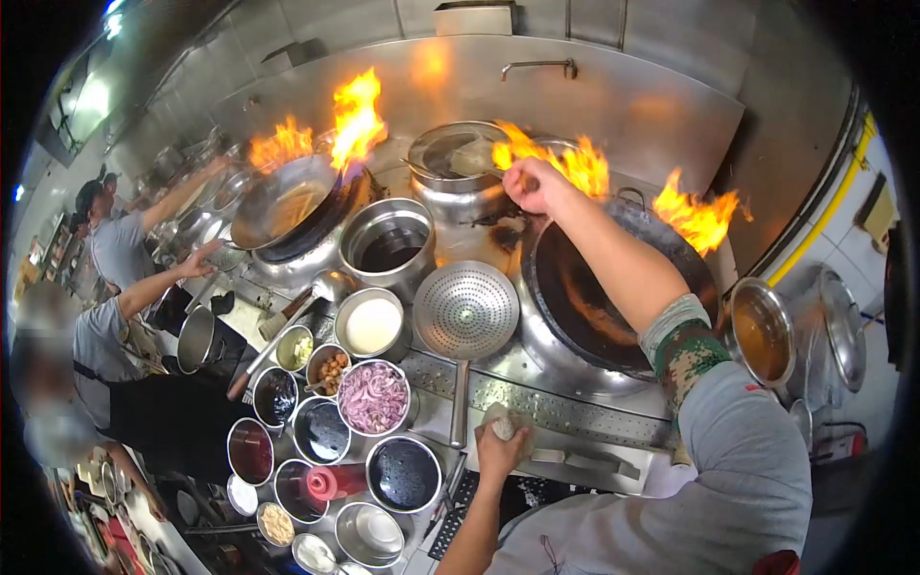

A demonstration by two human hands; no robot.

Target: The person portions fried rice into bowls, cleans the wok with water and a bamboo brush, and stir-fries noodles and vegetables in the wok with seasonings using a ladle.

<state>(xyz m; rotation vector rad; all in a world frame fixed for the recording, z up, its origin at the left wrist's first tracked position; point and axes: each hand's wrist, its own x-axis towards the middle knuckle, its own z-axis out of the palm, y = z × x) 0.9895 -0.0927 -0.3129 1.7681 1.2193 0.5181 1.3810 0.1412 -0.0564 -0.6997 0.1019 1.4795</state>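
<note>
My right hand point(539, 185) is closed and stretched out over the far-left rim of the large dark wok point(585, 297). It grips the handle of what looks like a ladle point(471, 158), blurred, whose head is over the strainer-topped metal pot point(450, 192). Lower down, my left hand point(500, 450) is closed around a bunched greyish cloth point(503, 422) at the front edge of the stove. A perforated round strainer point(466, 309) lies to its upper left, its handle pointing toward me.
Tall flames point(698, 216) burn behind the wok; more rise at a second wok point(292, 206) on the left. Several metal containers, one with sliced onions point(374, 396), stand front left near a red bottle point(331, 482). A co-worker's hand point(199, 261) reaches in; metal bowls point(762, 331) are right.
</note>
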